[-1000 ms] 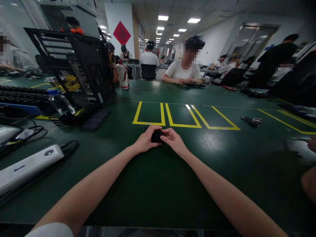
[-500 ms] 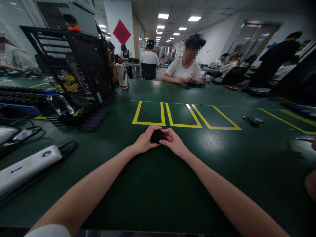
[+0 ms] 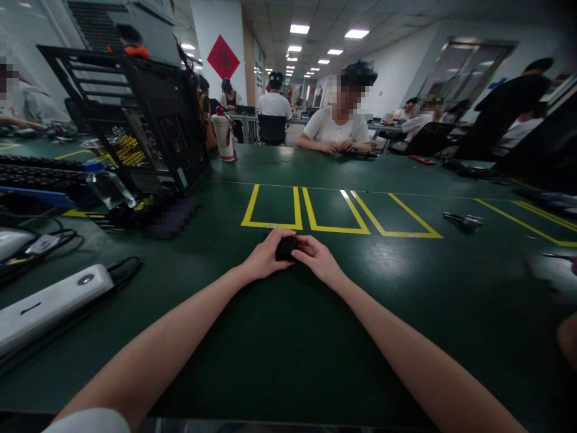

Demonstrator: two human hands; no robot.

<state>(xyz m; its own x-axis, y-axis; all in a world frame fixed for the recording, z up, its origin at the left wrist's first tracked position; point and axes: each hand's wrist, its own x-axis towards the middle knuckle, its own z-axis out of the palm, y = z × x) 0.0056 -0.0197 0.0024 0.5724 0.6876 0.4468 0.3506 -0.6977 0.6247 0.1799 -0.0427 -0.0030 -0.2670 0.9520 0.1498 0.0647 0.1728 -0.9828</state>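
Large, ceiling-lit workroom; a red diamond-shaped decoration (image 3: 223, 56) hangs on a pillar. Work surface is a dark green counter (image 3: 288, 355), marked ahead of the hands with three yellow tape outlines (image 3: 338, 230).

Item in hand: small black object (image 3: 285, 248), located at the centre of the counter, just on the near side of the leftmost outline. Exact type unclear, mostly covered by fingers; whether it touches the surface cannot be told.

Left hand (image 3: 265, 254): grip clasped around the object from its left, fingers over the far side, thumb at the near side. Right hand (image 3: 316, 257): grip pinching the object's right edge between thumb and fingertips. Both forearms extend from the near edge of the counter.

Left side of counter: open black computer case (image 3: 166, 129), tilted in view; white-and-red cup (image 3: 223, 137) just beside it; clear bottle with blue cap (image 3: 108, 185), leaning; black keyboard (image 3: 40, 177); nearer, a long white device (image 3: 54, 307) with a dark cable (image 3: 128, 269) alongside.

Right side: black-and-silver tool (image 3: 464, 221) lying well apart from the hands, type not resolved.

Across the counter: seated co-worker (image 3: 338, 126), white shirt, dark headgear, both hands at a dark item (image 3: 358, 154).
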